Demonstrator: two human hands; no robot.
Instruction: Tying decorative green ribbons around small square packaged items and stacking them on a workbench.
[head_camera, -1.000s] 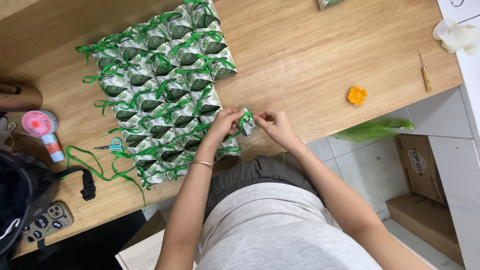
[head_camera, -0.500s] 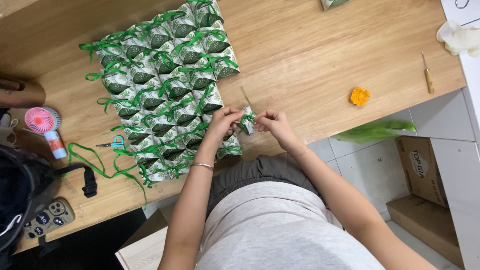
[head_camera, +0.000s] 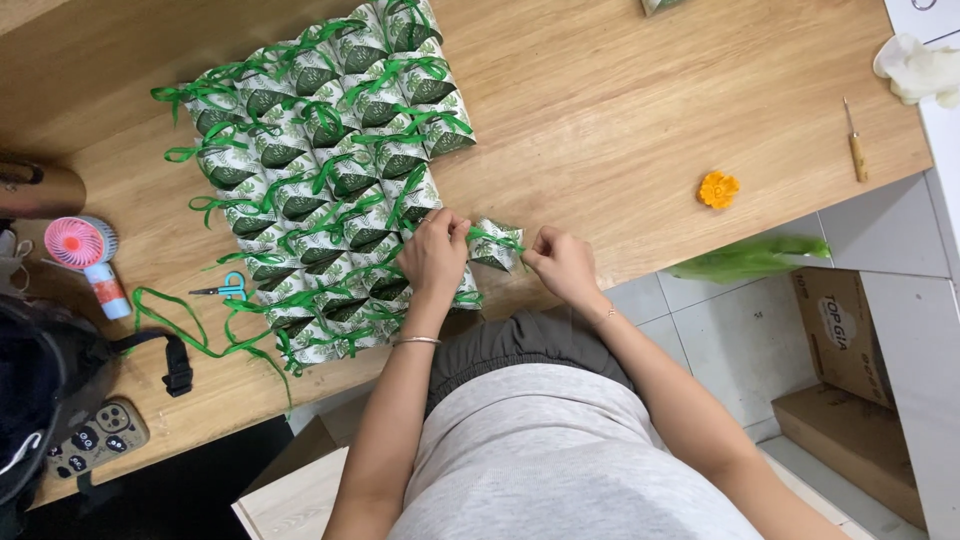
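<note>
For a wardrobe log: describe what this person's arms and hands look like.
Both arms are bare to the shoulder area, no sleeves showing on the forearms. The left hand has a thin silvery bangle at the wrist. The right hand has a fine bracelet at its wrist. No gloves; rings too small to tell.

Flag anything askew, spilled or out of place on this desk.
Mostly tidy. A loose green ribbon trails past the desk's front edge, and a bundle of green strips lies on the tiled floor beside the wooden desk. The small pyramid boxes sit in neat rows.

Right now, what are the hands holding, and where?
Both hold one small green box: left hand and right hand each pinch its green ribbon at opposite sides.
</note>
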